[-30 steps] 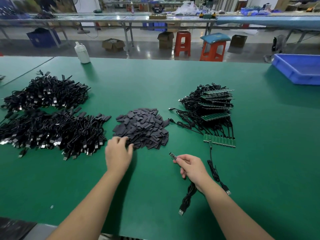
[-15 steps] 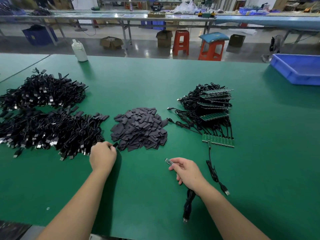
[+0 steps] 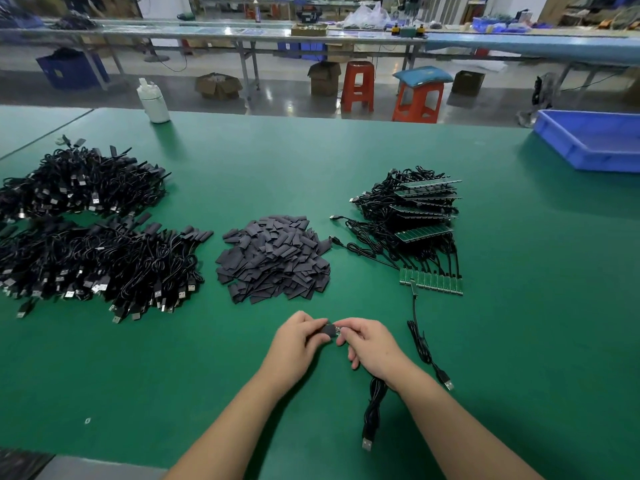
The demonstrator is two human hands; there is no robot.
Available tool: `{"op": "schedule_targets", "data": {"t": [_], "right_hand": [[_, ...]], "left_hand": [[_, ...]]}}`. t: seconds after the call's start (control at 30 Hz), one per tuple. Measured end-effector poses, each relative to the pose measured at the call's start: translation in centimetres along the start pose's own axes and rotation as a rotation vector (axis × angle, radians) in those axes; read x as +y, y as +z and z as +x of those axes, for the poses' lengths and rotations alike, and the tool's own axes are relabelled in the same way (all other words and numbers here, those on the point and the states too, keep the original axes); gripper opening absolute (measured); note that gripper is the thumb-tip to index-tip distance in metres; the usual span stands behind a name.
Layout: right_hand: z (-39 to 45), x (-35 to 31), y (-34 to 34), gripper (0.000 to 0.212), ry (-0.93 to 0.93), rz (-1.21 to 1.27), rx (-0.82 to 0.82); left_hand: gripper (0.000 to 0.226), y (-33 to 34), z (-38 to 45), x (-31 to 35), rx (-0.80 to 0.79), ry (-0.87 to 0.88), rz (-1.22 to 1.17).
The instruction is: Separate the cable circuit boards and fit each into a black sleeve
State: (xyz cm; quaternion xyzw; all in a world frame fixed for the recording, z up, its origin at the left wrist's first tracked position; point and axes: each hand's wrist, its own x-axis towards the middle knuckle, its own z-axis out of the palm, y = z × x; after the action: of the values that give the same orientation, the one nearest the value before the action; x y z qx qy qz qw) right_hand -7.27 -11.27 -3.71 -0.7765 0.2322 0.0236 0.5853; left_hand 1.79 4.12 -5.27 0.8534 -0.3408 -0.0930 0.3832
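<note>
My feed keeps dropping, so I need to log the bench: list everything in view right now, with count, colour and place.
black sleeve pile: one heap, dark grey-black, table centre.
finished cable heaps: two, black, table left.
board strip stack with cables: one stack, green boards, black leads, right of centre.
front board strip: one row, green, flat, nearest the stack.
loose cable: one, black, right of the hands.
held cable: one, black, trailing under the right wrist.
held sleeve: one, black, between the hands.
white bottle: one, far table edge.
blue bin: one, far right.
orange stools: two, on the floor beyond.
left hand: pinches the sleeve.
right hand: pinches the cable's board end.
</note>
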Motion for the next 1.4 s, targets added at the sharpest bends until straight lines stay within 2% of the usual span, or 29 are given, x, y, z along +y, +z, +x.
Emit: {"op": "schedule_targets", "data": {"t": [0.13,0.23,0.43,0.63,1.0,1.13,1.4], "right_hand": [[0.1,0.0,0.0,0.024,0.003,0.004,0.003],[0.2,0.1,-0.1,0.024,0.010,0.021,0.016],[0.4,0.5,-0.4,0.028,0.025,0.042,0.029],[0.4,0.5,-0.5,0.028,0.041,0.023,0.030],[0.6,0.7,-0.2,0.027,0.031,-0.028,0.004],[0.7,0.8,-0.2,0.027,0.039,-0.024,0.000],[0.6,0.5,-0.1,0.025,0.046,-0.010,0.011]], "left_hand": [[0.034,0.4,-0.5,-0.7,0.015,0.088,0.141],[0.031,0.7,-1.4,-0.5,0.083,0.165,0.272],[0.022,0.4,-1.6,-0.3,0.201,0.177,0.259],[0.021,0.4,-1.3,-0.3,0.199,0.108,0.213],[0.022,0.7,-1.4,-0.4,0.204,0.124,0.257],[0.022,0.8,-1.5,-0.5,0.158,0.168,0.269],[0.030,0.9,-1.6,-0.6,0.097,0.143,0.295]]}}
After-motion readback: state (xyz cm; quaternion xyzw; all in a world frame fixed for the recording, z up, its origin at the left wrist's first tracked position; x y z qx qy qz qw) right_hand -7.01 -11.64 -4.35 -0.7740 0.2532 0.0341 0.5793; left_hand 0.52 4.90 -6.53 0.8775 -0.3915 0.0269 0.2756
